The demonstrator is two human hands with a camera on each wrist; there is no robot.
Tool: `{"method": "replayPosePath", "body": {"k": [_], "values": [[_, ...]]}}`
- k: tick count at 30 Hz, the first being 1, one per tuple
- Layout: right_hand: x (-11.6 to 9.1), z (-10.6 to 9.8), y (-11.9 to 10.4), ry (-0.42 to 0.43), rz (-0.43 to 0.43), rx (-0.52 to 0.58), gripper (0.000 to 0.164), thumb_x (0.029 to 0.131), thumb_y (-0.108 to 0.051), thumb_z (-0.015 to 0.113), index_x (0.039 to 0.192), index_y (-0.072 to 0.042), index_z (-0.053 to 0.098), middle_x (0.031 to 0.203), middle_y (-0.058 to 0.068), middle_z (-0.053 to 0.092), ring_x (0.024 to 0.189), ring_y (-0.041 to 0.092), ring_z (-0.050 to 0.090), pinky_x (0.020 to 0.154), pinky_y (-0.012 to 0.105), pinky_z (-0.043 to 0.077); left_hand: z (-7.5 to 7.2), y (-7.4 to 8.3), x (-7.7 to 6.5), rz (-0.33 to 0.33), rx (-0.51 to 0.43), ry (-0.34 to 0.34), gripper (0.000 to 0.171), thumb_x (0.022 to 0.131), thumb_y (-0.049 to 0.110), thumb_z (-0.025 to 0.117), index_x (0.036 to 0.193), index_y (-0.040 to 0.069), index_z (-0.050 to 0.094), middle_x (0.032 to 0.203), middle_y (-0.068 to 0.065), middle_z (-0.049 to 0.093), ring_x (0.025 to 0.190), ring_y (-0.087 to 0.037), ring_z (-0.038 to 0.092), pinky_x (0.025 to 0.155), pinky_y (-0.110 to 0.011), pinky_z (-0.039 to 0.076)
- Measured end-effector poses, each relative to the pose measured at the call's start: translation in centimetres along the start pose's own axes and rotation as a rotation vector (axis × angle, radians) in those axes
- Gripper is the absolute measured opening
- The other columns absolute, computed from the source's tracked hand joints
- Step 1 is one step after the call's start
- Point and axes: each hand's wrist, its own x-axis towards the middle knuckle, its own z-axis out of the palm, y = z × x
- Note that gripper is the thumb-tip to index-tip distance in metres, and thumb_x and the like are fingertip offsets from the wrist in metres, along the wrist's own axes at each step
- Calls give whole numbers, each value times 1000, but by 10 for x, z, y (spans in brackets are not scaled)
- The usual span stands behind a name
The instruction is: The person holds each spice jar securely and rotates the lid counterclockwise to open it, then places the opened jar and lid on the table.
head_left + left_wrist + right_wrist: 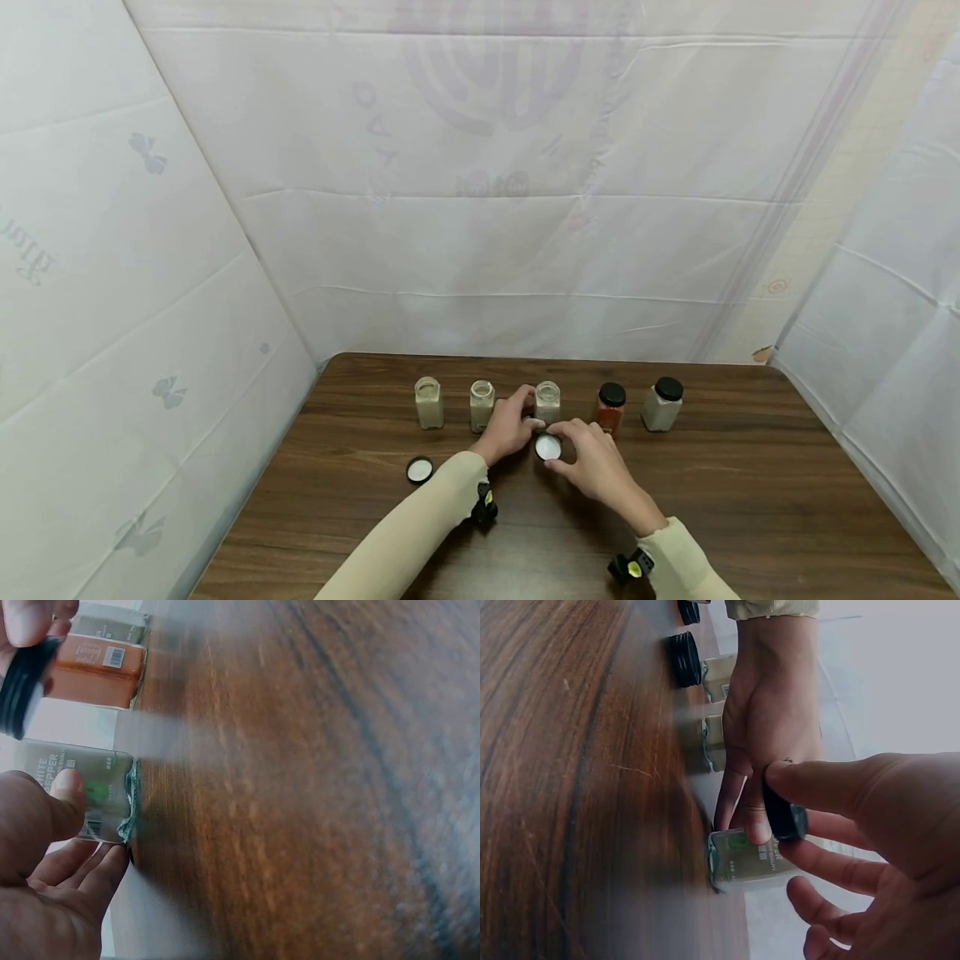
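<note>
Table (765,483) lay open right of pale capped jar (663,406); narrow gap parted it from red jar (611,408). Left hand (512,427) blocked left side of middle jar (547,404); held lid (548,447) and right hand (596,462) blocked front. Left sleeve (412,529) barred front of second jar (482,404). Loose lid (420,470) obstructed front of leftmost jar (429,404); room opened left of both.

We see 1 clear, angular glass jar (547,402) of pale powder, printed "WHITE PEPPER" with a green mark. It stands upright and uncapped, mouth up, near the far edge of the counter (750,475), about midway between the 2 far corners, gripped low on its sides. We also see 1 round black lid (548,447), pinched at its rim, tilted, white inside showing, raised off the counter on the jar's near-edge side.
</note>
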Motion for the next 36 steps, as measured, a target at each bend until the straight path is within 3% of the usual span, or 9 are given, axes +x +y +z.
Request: {"method": "replayPosePath", "body": {"k": [5,15,28,36], "values": [[0,1,-1,-51,-15,-6,39,79,-21,91,114,-15,74,105,0,70,89,21,61,74,43,48,-1,1,-1,-29,-12,-18,39,98,9,70,134,6,54,123,-16,69,113,-31,67,95,-46,55],[3,4,-2,-132,-20,3,35,79,-22,91,110,-14,75,100,0,72,90,21,66,74,43,49,-1,1,0,-17,-24,-8,37,98,9,71,131,7,55,117,-12,72,106,-27,69,92,-44,55],[5,7,-1,-229,2,7,37,78,-26,92,108,-14,74,85,-5,63,74,12,56,67,39,43,-2,1,0,-60,-33,-27,38,100,12,68,135,8,54,119,-10,70,112,-27,67,95,-45,54],[6,10,0,-267,23,-2,37,77,-28,92,107,-15,73,86,-6,63,75,13,57,67,40,44,-2,3,0,-74,-41,-36,40,101,12,67,138,7,53,125,-12,69,117,-28,66,98,-46,53]]}}
